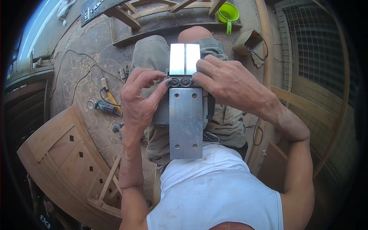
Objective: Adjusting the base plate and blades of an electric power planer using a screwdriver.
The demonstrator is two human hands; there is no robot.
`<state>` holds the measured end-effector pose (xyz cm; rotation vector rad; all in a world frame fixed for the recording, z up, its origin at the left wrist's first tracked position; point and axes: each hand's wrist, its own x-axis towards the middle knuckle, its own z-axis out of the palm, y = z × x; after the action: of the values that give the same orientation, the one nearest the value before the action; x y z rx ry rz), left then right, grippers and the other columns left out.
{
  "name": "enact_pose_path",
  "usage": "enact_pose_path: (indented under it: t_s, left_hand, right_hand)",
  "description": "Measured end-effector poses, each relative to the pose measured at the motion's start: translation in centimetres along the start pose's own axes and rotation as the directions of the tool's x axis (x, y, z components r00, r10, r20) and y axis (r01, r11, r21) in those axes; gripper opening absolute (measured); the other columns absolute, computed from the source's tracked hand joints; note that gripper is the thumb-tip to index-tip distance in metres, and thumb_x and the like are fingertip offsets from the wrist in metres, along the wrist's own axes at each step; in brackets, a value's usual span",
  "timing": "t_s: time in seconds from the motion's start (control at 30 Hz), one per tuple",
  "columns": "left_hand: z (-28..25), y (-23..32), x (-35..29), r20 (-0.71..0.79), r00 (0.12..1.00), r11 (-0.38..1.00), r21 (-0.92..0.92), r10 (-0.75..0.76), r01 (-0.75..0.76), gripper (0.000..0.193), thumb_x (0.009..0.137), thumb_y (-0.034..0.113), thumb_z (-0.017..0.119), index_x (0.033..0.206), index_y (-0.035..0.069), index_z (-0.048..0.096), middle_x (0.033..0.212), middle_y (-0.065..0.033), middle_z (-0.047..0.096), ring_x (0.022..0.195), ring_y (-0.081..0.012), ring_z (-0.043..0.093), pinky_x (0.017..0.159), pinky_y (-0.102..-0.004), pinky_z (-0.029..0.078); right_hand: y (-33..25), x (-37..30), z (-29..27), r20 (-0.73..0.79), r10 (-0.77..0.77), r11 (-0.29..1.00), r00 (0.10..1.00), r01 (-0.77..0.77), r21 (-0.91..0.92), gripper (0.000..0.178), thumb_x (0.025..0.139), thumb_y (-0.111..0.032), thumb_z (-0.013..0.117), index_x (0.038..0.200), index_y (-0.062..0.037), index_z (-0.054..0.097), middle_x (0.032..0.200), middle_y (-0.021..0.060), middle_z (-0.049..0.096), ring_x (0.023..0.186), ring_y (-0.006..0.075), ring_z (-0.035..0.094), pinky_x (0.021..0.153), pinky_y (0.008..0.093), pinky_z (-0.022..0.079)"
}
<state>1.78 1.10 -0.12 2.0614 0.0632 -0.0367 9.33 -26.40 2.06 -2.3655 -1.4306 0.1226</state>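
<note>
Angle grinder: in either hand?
No, the angle grinder lies on the floor, while the left hand and right hand are both at the upturned electric planer.

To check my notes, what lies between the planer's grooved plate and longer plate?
In the head view, a dark cutter block with two round fittings lies there.

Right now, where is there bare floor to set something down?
Bare floor shows left of the wooden frame, beyond the black cable. A smaller patch lies between the grinder and the wooden panel. It is crowded at the metal tool, where the left hand and right hand meet.
</note>
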Motion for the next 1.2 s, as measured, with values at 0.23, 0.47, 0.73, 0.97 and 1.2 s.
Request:
enact_pose_path:
  t_s: [0.23,0.47,0.73,0.97,1.2]
  left_hand:
    - [-1.0,3.2,3.4,0.303,0.947,0.929,0.307,0.108,-0.205,0.014,0.095,0.011,0.09,0.107,0.003,0.087,0.093,-0.005,0.075,0.084,-0.0174,0.069,0.075,-0.0342,0.053]
    - [-1.3,3.7,4.3,0.421,0.904,0.923,0.313,0.079,-0.226,0.014,0.091,0.001,0.087,0.104,0.001,0.082,0.092,-0.0093,0.073,0.081,-0.0244,0.068,0.075,-0.0398,0.054]
    - [-1.7,4.2,5.7,0.549,0.818,0.843,0.348,0.172,-0.41,0.018,0.089,-0.004,0.086,0.106,0.002,0.08,0.095,-0.0101,0.074,0.086,-0.03,0.069,0.077,-0.0423,0.053]
    - [-0.4,4.3,3.6,0.342,0.933,0.887,0.389,0.111,-0.248,0.028,0.081,0.004,0.095,0.106,0.004,0.083,0.094,-0.0101,0.072,0.088,-0.0276,0.067,0.078,-0.0401,0.051]
    - [1.9,5.4,3.5,0.314,0.949,0.9,0.412,0.01,-0.146,0.023,0.084,-0.004,0.092,0.104,0.001,0.081,0.097,-0.0083,0.065,0.092,-0.0242,0.064,0.081,-0.0364,0.05]
  right_hand:
    - [-1.2,-0.5,0.7,-0.083,0.127,0.992,0.988,-0.128,-0.009,0.016,0.092,-0.009,0.076,0.101,0.0049,0.074,0.102,0.0123,0.067,0.101,0.0252,0.07,0.08,0.0379,0.064]
    - [-4.2,-0.8,2.8,-0.22,0.272,0.948,0.937,-0.3,-0.108,0.015,0.085,-0.014,0.075,0.089,0.0001,0.074,0.093,0.0074,0.062,0.096,0.0221,0.063,0.075,0.0332,0.056]
    - [-3.7,-1.3,3.5,-0.302,0.346,0.935,0.888,-0.352,0.036,0.012,0.088,-0.015,0.077,0.09,-0.0026,0.075,0.093,0.0064,0.061,0.094,0.0212,0.063,0.073,0.0333,0.056]
    - [8.9,-11.8,8.1,-0.234,0.944,0.329,0.234,-0.589,0.738,0.019,0.107,-0.013,0.072,0.119,0.0,0.077,0.102,0.0177,0.079,0.095,0.0369,0.077,0.084,0.0466,0.063]
    - [22.1,-23.7,35.7,0.497,0.843,0.042,0.205,-0.947,0.319,0.038,0.099,-0.03,0.076,0.124,-0.0019,0.083,0.118,0.0248,0.084,0.115,0.0418,0.08,0.101,0.053,0.061]
